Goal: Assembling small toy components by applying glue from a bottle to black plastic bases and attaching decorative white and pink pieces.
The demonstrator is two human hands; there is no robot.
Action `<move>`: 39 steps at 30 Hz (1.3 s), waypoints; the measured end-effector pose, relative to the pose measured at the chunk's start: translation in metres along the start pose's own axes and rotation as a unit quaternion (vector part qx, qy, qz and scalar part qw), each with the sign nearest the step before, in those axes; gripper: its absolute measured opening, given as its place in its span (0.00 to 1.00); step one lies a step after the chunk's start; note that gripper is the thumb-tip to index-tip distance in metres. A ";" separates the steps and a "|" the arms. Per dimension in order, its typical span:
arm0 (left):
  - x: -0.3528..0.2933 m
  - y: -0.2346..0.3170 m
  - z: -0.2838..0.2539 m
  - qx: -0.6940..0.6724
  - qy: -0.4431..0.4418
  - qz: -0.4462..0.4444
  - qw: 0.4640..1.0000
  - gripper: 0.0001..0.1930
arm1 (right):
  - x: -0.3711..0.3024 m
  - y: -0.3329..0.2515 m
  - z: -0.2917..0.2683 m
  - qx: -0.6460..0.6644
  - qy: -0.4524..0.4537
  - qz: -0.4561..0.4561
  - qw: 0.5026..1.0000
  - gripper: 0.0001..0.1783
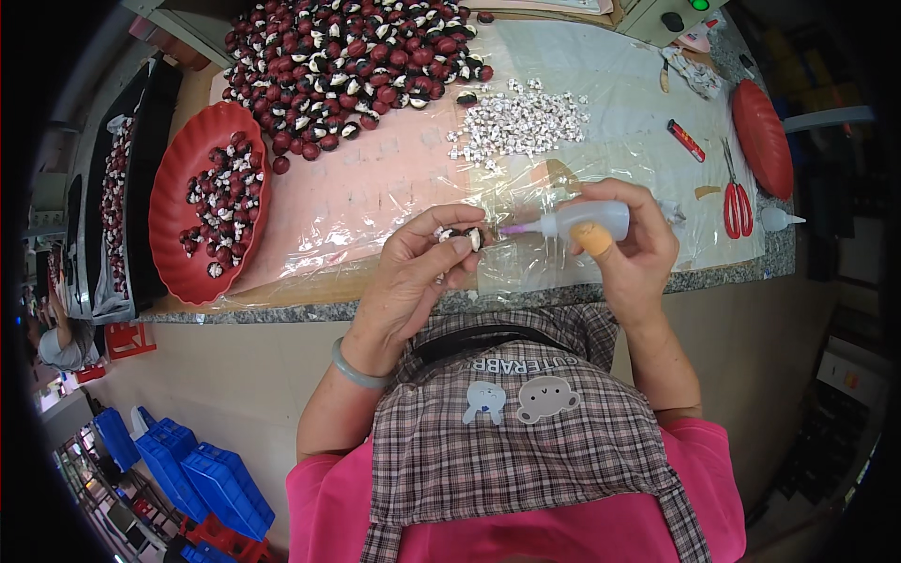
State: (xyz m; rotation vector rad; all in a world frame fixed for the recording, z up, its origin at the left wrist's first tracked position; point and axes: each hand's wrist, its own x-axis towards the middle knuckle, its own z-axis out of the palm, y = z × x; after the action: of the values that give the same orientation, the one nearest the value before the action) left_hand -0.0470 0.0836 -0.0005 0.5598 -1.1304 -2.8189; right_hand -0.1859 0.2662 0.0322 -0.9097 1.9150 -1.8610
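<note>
Now | left hand [413,272] grip clamps one bead [463,236] | right hand [631,246] grip clamps one glue bottle [582,221]

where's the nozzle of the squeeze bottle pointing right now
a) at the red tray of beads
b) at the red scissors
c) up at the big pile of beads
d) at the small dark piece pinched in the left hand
d: the right hand holds the squeeze bottle sideways, its pink nozzle tip nearly meeting the small dark piece pinched by the left hand.
</note>
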 end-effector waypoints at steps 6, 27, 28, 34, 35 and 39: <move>-0.004 0.002 -0.010 -0.006 0.014 0.014 1.000 0.13 | 0.026 0.022 -0.002 0.216 -0.026 0.152 0.964 0.22; -0.018 0.004 -0.021 -0.010 0.036 0.027 0.999 0.14 | 0.073 0.029 0.040 -0.381 -0.149 -0.048 0.911 0.10; -0.018 0.004 -0.019 -0.002 0.035 0.031 0.999 0.14 | 0.071 0.022 0.038 -0.248 -0.153 0.098 0.951 0.08; -0.012 0.001 -0.006 0.077 0.036 0.046 0.995 0.14 | 0.040 0.008 0.030 0.160 -0.157 0.277 0.934 0.08; -0.010 -0.001 -0.006 0.077 0.035 0.043 0.995 0.14 | 0.035 0.009 0.029 0.161 -0.155 0.278 0.934 0.08; -0.007 -0.007 -0.002 0.121 0.019 0.059 0.991 0.16 | 0.017 0.011 0.031 0.187 -0.140 0.257 0.938 0.08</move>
State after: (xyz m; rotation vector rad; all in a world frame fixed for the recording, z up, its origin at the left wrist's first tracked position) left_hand -0.0394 0.0883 -0.0047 0.5371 -1.4582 -2.5790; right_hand -0.1814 0.2309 0.0215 -0.4587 1.3873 -1.5941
